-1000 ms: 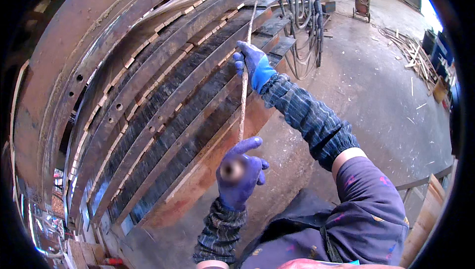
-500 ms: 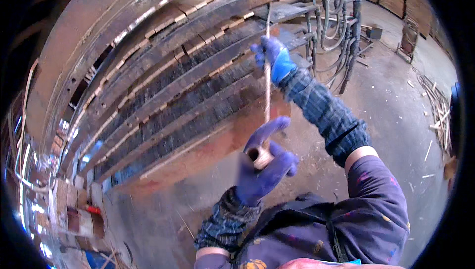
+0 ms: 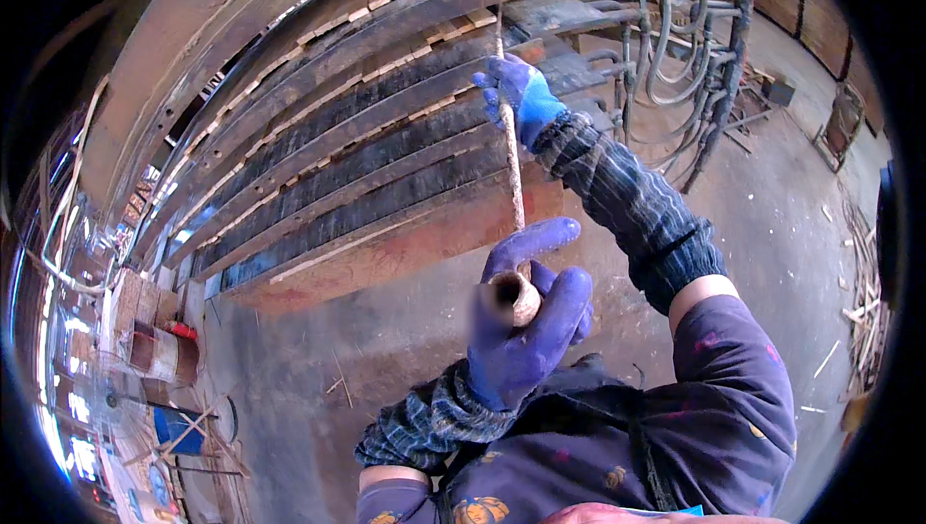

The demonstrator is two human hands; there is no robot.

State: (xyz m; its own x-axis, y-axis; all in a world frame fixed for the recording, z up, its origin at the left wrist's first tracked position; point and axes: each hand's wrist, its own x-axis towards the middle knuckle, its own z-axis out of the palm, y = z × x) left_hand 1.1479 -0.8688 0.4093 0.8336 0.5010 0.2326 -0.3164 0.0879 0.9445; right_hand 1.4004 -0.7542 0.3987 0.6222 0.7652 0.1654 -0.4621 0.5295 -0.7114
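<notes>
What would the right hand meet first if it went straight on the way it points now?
Probably the stack of dark slabs: the right hand, gripping the rod, points up and left toward their edges, though the gap's depth is unclear.

Dusty grey floor (image 3: 772,244) (wood strips (image 3: 865,312) scattered right), bright light (image 3: 50,426) far left

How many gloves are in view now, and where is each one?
2: one purple glove on the left hand, at the rod's hollow end; one purple-blue glove on the right hand, farther up.
</notes>
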